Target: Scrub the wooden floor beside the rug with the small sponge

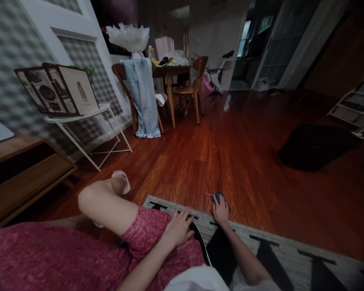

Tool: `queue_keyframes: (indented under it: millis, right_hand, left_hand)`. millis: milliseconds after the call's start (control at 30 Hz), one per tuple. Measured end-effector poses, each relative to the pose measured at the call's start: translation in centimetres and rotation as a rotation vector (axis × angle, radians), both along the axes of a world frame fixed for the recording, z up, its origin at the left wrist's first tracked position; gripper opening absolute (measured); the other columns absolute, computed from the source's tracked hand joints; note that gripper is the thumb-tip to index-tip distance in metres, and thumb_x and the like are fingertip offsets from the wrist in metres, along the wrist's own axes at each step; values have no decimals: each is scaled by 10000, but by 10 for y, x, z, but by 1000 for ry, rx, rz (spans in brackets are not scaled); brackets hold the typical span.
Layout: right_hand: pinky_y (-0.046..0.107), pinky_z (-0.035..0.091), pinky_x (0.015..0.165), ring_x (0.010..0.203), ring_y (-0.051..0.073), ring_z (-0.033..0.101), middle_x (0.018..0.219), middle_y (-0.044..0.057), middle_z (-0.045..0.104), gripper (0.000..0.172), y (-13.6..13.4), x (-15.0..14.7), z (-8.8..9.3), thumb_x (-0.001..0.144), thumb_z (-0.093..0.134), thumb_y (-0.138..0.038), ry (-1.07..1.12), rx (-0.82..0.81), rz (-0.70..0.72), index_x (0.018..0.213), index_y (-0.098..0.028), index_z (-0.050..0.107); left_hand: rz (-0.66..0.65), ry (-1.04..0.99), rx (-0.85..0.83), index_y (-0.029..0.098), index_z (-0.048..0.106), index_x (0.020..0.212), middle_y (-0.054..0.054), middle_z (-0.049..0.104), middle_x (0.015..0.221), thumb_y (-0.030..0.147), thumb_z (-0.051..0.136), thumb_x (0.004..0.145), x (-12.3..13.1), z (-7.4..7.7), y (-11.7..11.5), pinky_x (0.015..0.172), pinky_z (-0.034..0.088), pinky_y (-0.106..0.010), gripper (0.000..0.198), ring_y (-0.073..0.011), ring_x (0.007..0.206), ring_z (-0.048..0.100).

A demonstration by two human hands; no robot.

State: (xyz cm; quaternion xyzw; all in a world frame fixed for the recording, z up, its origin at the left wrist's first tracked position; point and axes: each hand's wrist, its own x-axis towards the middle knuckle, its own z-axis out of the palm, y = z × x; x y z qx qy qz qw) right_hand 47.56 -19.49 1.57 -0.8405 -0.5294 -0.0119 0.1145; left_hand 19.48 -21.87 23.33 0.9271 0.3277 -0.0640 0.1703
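My left hand [179, 228] lies flat with spread fingers on the red-pink fabric [153, 224] over my leg. Lower and to the right, my right hand [220, 209] reaches down to the wooden floor by the rug's edge. Its fingers are wrapped over a small dark teal object [217, 196], whose kind I cannot make out. A thin pale stick or strand [208, 194] pokes out from its left side. The palm side and most of the object are hidden under my right hand.
A grey rug [251, 229] with dark triangles lies under me. A black bulky thing [317, 146] rests on the floor at right. Ahead are a dining table [178, 70], a chair draped with jeans [144, 97] and a white folding stand [79, 117] bearing a box [59, 89].
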Motion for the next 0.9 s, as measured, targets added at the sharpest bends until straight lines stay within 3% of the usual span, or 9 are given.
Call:
queue_keyframes:
  millis: [100,167,300,400,567,633,767,900]
  right_hand:
    - [374,258,1166,1462,172,290,1589,64,374,539,-10,23,6,991,276,-297,-4,-33,145,1513,-280,410]
    - [371,267,1163,1460,166,289,1596,51,363,537,-22,50,7,995,269,-321,-3,-61,141,1515,-300,401]
    - [436,263,1164,1468,203,282,1606,74,331,568,-49,97,-4,993,218,-361,28,-89,-134,1542,-296,347]
    - [473,262,1158,1478,228,266,1607,103,312,584,-60,103,-11,991,202,-369,60,-54,-282,1555,-277,322]
    - [554,258,1133,1488,300,224,1616,190,260,600,-41,46,-6,985,223,-324,81,-9,-460,1568,-201,289]
    - [546,240,1144,1492,292,217,1622,184,255,596,-26,12,-2,984,231,-304,83,-30,-376,1568,-201,288]
    - [489,187,1182,1509,240,189,1645,108,242,587,2,-52,1,986,255,-296,75,-94,-78,1571,-259,276]
    - [444,182,1193,1512,206,186,1647,67,253,568,16,-77,4,991,277,-307,71,-143,109,1558,-292,309]
  left_hand:
    - [30,-34,58,199,454,1471,-146,274,1619,469,477,988,-9,2,-4,1220,144,-560,554,-293,1504,219]
    - [50,-49,94,200,461,1463,-139,281,1618,455,477,990,-14,2,-6,1217,157,-564,538,-294,1502,224]
    - [82,-46,130,191,485,1439,-149,311,1606,451,492,983,-21,2,-7,1210,182,-569,525,-295,1491,257]
    - [90,-62,147,210,489,1433,-143,323,1602,455,489,983,-23,1,-7,1206,193,-563,513,-283,1494,254]
    - [83,-76,131,193,496,1428,-163,306,1604,452,505,979,-20,0,-7,1209,177,-561,519,-285,1497,242]
    - [76,-64,125,188,499,1426,-170,306,1602,453,513,978,-18,-1,-7,1209,171,-565,521,-286,1499,238]
    - [66,-57,119,169,485,1439,-180,299,1603,458,523,976,-15,-1,-7,1207,182,-560,547,-294,1498,236]
    - [51,-62,112,161,487,1438,-186,310,1598,452,529,976,-13,3,-9,1211,174,-557,548,-290,1496,245]
